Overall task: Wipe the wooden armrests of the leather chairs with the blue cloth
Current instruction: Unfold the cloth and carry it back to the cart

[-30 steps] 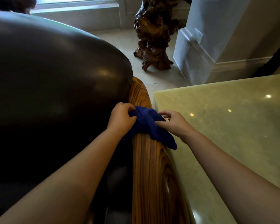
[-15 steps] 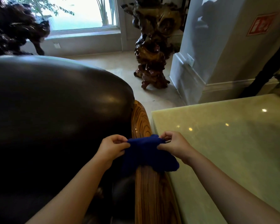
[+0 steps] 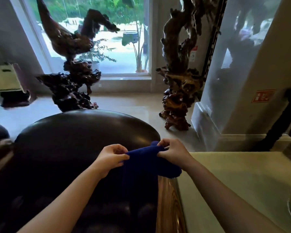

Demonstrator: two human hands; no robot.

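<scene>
The blue cloth (image 3: 146,163) hangs stretched between both hands, draped over the upper end of the striped wooden armrest (image 3: 169,204). My left hand (image 3: 112,157) pinches the cloth's left edge. My right hand (image 3: 172,153) grips its right top corner. The armrest runs down to the bottom edge of the head view, its top hidden under the cloth. The dark leather chair (image 3: 84,140) with its rounded back fills the left and centre.
A pale green stone tabletop (image 3: 238,187) butts against the armrest on the right. Two dark root-wood sculptures (image 3: 178,91) (image 3: 72,81) stand on the tiled floor before a window. A white pillar (image 3: 238,81) rises at the right.
The view has tilted up, showing the window and sculptures. Both hands lifted the cloth off the armrest's flat and pulled it taut near the chair back.
</scene>
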